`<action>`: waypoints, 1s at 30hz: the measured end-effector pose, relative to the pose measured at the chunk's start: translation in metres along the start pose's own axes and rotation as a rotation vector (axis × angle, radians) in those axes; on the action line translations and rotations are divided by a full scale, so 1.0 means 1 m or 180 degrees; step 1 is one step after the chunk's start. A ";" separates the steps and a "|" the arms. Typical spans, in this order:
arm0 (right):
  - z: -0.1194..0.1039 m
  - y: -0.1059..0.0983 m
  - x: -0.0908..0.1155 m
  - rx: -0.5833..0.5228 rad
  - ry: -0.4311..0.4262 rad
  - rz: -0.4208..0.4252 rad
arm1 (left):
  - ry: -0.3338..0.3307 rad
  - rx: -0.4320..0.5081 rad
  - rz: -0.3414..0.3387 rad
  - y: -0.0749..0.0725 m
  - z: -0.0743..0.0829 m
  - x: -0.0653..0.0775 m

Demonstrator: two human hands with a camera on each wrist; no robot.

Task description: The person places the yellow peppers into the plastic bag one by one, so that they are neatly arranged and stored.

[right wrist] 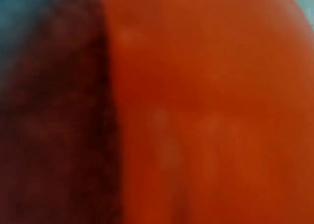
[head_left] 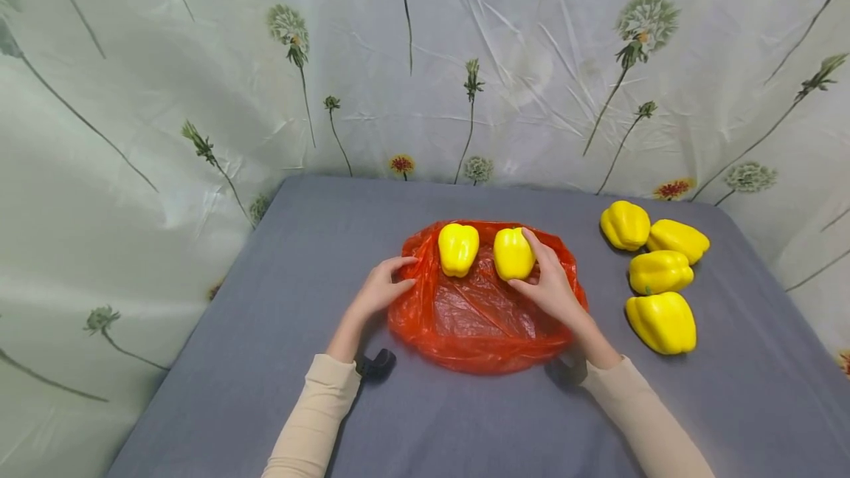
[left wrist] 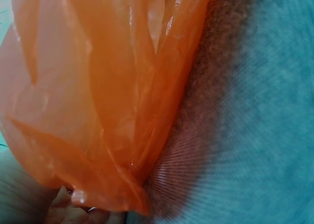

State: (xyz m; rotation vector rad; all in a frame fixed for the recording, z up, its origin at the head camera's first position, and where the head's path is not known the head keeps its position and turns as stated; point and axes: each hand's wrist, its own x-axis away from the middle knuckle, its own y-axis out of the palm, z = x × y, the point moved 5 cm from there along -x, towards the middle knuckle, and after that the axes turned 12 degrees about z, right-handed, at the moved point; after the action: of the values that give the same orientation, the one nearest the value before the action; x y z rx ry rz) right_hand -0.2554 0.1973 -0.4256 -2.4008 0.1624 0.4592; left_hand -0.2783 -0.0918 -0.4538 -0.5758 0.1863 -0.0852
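Note:
A red plastic bag lies spread wide on the grey cloth, its mouth facing up. Inside, toward the far side, stands one yellow bell pepper. To its right, my right hand grips a second yellow bell pepper, thumb at the near side and fingers over the far right. My left hand holds the bag's left rim between thumb and fingers. Up close in the left wrist view, the bag hangs in folds over the fingers. Blurred orange-red plastic fills most of the right wrist view.
Right of the bag, several yellow bell peppers lie grouped on the cloth-covered table. A dark strap piece shows by the left wrist. Behind and at the sides hangs a pale curtain with a dandelion print.

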 end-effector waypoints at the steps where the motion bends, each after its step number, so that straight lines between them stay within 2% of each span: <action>1: 0.001 0.001 -0.002 0.0005 0.0010 -0.0002 | 0.0008 -0.0004 0.0001 0.000 0.000 0.000; 6: 0.003 0.007 -0.009 0.0012 -0.0007 -0.0025 | 0.0003 -0.0015 -0.0007 0.000 0.000 0.000; 15: -0.006 0.018 -0.016 0.0046 -0.0097 -0.0162 | -0.0008 -0.0030 0.0023 -0.001 -0.003 -0.001; 24: -0.004 0.021 -0.023 0.0068 -0.0136 -0.0153 | 0.0033 -0.0032 0.0016 0.001 -0.002 -0.002; 30: -0.004 0.023 -0.022 0.0165 -0.0081 -0.0325 | 0.0018 0.0001 0.0021 0.000 0.001 0.000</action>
State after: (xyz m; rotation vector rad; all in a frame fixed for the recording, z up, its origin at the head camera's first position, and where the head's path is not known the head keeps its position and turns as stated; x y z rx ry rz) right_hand -0.2799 0.1770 -0.4286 -2.3389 0.0398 0.4328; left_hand -0.2784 -0.0915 -0.4533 -0.5748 0.1937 -0.0805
